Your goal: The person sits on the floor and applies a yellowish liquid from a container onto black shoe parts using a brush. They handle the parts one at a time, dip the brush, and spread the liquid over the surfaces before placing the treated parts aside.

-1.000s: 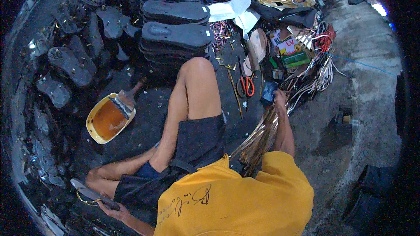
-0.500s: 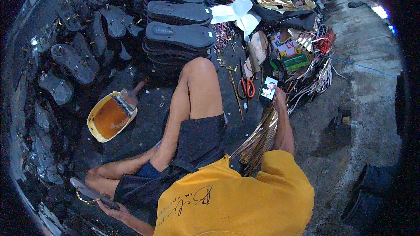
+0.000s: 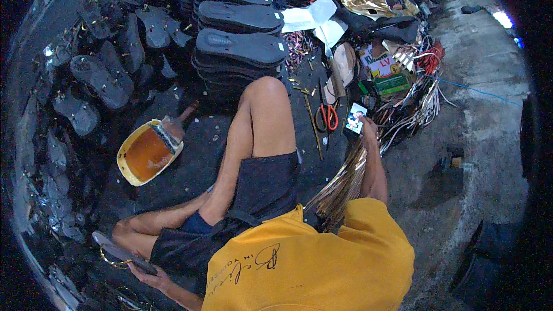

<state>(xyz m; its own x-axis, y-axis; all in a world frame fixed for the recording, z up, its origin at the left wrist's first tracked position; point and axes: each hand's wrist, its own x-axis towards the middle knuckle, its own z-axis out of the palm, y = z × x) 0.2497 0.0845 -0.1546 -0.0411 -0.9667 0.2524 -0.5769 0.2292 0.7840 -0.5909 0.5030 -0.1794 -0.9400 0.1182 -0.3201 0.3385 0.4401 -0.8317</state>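
Observation:
My right hand (image 3: 369, 131) is raised and holds a phone (image 3: 356, 120) with its screen lit, just above a bundle of gold strips (image 3: 339, 189) lying beside my right forearm. My left hand (image 3: 151, 277) is down at the lower left, gripping a dark sandal sole with a gold strap (image 3: 117, 251) next to my folded leg. My bent knee (image 3: 266, 99) rises between the two hands.
A yellow tub of amber glue (image 3: 145, 154) with a brush (image 3: 173, 127) sits left of my leg. Orange scissors (image 3: 329, 117) lie near the phone. Stacked black soles (image 3: 242, 48) are ahead, and several finished sandals (image 3: 98, 80) at left. Boxes and straps (image 3: 403, 80) clutter the right, beside concrete floor (image 3: 478, 138).
My right hand has come up from the gold strips with the phone, its screen now lit and turned toward me. My left hand has stayed on the sandal.

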